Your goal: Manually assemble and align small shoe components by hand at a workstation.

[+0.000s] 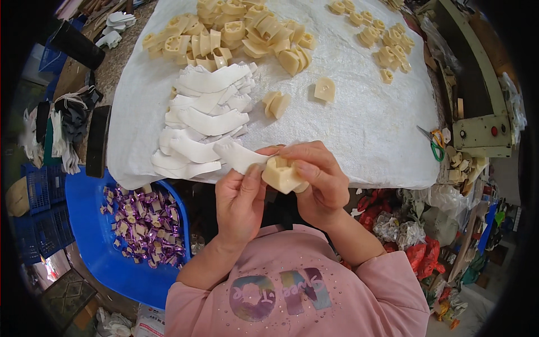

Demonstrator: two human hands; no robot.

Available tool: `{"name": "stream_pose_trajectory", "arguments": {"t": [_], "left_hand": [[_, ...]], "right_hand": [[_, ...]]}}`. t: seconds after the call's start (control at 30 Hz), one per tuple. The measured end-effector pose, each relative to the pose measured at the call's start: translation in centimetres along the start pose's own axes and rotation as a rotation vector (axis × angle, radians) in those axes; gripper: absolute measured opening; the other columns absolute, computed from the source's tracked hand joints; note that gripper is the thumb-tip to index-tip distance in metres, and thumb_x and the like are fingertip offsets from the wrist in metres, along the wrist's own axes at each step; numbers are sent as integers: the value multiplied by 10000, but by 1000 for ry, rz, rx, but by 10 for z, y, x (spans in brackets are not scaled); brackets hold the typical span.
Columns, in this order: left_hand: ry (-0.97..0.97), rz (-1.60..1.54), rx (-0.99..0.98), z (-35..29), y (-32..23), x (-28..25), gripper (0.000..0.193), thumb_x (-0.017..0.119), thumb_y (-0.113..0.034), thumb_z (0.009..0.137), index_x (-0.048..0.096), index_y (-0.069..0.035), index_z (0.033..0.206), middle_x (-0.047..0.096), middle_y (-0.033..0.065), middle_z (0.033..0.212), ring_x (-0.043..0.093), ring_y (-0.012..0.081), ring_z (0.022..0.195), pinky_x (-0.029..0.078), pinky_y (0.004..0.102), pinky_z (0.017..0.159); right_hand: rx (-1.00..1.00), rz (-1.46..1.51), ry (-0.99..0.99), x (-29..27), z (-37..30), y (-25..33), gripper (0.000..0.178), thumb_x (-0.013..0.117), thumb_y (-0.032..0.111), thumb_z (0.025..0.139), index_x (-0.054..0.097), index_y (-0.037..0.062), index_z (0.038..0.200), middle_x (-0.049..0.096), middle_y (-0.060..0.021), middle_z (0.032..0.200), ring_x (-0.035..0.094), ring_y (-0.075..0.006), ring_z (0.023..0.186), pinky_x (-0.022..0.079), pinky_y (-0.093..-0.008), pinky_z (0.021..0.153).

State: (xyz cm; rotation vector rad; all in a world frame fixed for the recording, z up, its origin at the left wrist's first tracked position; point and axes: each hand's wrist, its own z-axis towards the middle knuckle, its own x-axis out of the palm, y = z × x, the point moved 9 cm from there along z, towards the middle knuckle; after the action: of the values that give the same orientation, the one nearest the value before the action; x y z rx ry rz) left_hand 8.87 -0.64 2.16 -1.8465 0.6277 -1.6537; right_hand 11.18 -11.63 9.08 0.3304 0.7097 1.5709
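Just off the table's near edge, my left hand (240,199) pinches a curved white strip (237,155) between thumb and fingers. One end of that strip lies against a glossy cream plastic block (279,176), shaped like a shoe heel with a hollow top. My right hand (324,178) grips the same block from the right, thumb at its rim. Beside my left hand, overlapping stacks of similar white strips (208,115) lie on the table. Two loose cream pieces (324,90) rest beyond my hands. My palms and some fingertips are hidden.
A white sheet (370,129) covers the table. Heaped cream blocks (230,31) lie at the back, smaller groups (387,48) at the far right. Green-handled scissors (437,147) sit near the right edge. At lower left, a blue tub (92,247) holds purple-and-cream pieces (146,224).
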Motion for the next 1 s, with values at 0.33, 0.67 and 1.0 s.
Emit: {"name": "stream_pose_trajectory", "arguments": {"t": [0.33, 0.67, 1.0], "left_hand": [[26, 56, -3, -5, -4, 2, 407, 356, -181, 986, 419, 122, 1250, 510, 199, 1245, 520, 232, 1143, 412, 350, 978], [-31, 200, 44, -9, -6, 1, 421, 339, -184, 988, 417, 141, 1244, 493, 210, 1261, 521, 238, 1138, 429, 353, 965], [-109, 734, 290, -7, -44, -2, 275, 432, -104, 952, 578, 81, 1092, 662, 113, 993, 538, 79, 669, 430, 201, 614]], "right_hand": [[-73, -21, 44, 4, 0, 7, 488, 630, -142, 662, 534, 57, 1097, 576, -147, 1056, 566, -296, 865, 498, -363, 712], [-66, -226, 78, 6, -3, 5, 374, 652, -41, 632, 569, 74, 978, 610, -97, 968, 524, -261, 811, 389, -400, 712], [-128, -332, 105, 4, 4, 4, 345, 654, 70, 585, 579, 153, 912, 620, -8, 928, 485, -206, 776, 270, -421, 744]]}}
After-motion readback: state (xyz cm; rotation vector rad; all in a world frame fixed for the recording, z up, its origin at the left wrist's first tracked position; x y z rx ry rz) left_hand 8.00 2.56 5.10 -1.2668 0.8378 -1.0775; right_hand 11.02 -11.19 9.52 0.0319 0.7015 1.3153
